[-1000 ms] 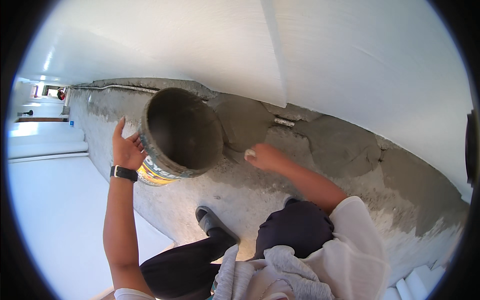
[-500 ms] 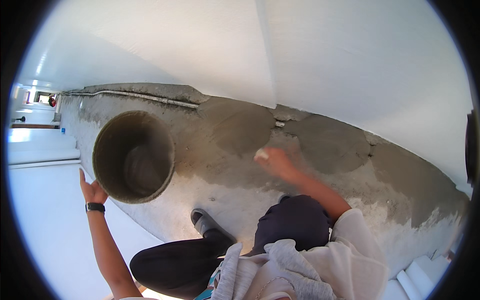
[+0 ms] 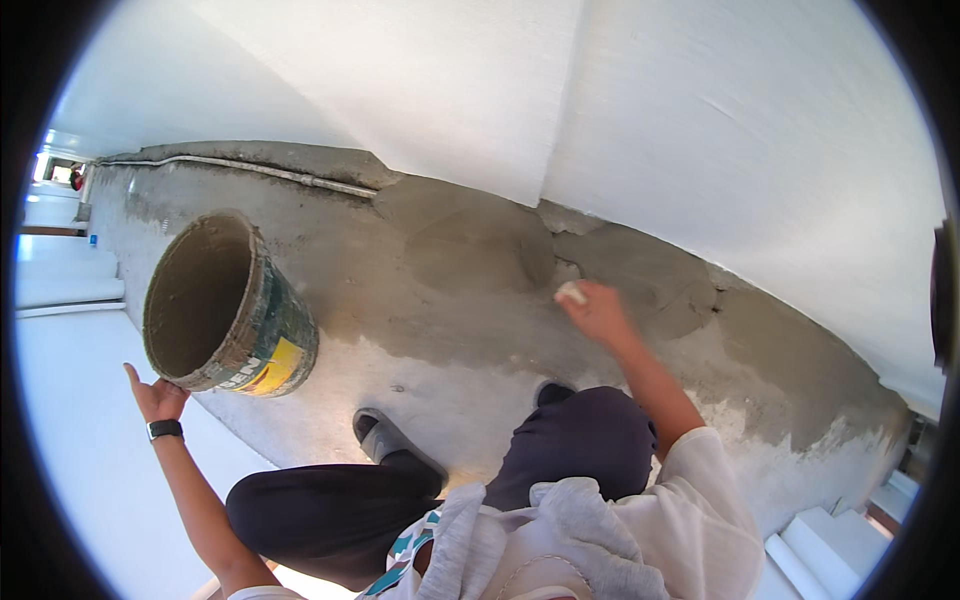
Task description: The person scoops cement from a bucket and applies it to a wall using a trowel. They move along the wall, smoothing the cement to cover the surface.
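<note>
At the left, a mortar-smeared bucket [image 3: 283,330] leans over, its mouth tipped toward my left hand [image 3: 162,398]. My left hand supports it low at the rim, the fingers against the rim and the thumb stretched out free. A black band circles that wrist. My right hand [image 3: 602,312] is closed around a small pale thing [image 3: 572,292], whose kind I cannot make out; most of it is hidden by the fingers. This hand is low over the smoothed grey mortar [image 3: 470,250] along the wall's foot.
A white wall [image 3: 400,80] rises on the far side, with a pale pipe [image 3: 270,176] along its base at the left. My sandalled foot [image 3: 395,440] is on the concrete floor. At lower right are white steps or blocks [image 3: 825,550].
The bucket has tipped further toward my left hand, so its outer side now shows. My right hand has moved a little to the right over the mortar.
</note>
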